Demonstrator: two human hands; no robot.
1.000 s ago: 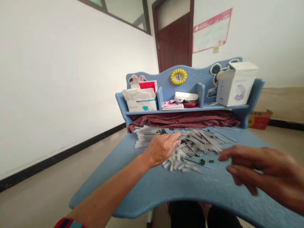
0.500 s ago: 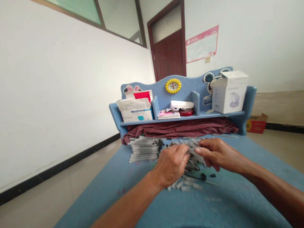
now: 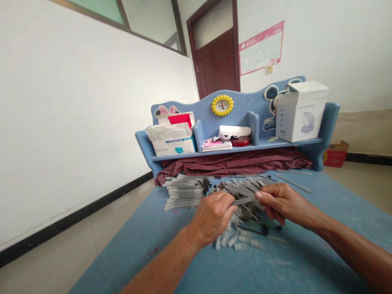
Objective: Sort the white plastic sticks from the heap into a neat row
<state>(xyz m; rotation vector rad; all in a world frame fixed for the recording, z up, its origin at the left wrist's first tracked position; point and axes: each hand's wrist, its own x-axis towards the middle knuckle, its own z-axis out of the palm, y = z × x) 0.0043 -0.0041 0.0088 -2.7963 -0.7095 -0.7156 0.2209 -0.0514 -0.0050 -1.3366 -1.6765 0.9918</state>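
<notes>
A translucent pen barrel point(image 3: 243, 201) spans the gap between my two hands above the loose parts. My left hand point(image 3: 212, 214) is closed around its left end, and my right hand point(image 3: 283, 202) pinches the right end between thumb and fingers. Under and behind them lies a heap of similar translucent barrels point(image 3: 239, 187) mixed with thin dark rods. To the left is a neat stack of barrels point(image 3: 183, 192) with black ends facing right. Short translucent caps point(image 3: 234, 239) and small black pieces point(image 3: 264, 229) lie in front of the heap.
Behind the parts, a bunched red plaid cloth point(image 3: 232, 162) lies beneath a blue shelf point(image 3: 183, 157). The shelf holds a mask box point(image 3: 174, 145), a red round tin point(image 3: 240, 141) and a white box point(image 3: 301, 114). Two loose tubes point(image 3: 294, 183) rest at the table's back right.
My hands have drawn slightly apart, the left one moving left and down. The barrel between them now shows plainly. The camera view has shifted a little.
</notes>
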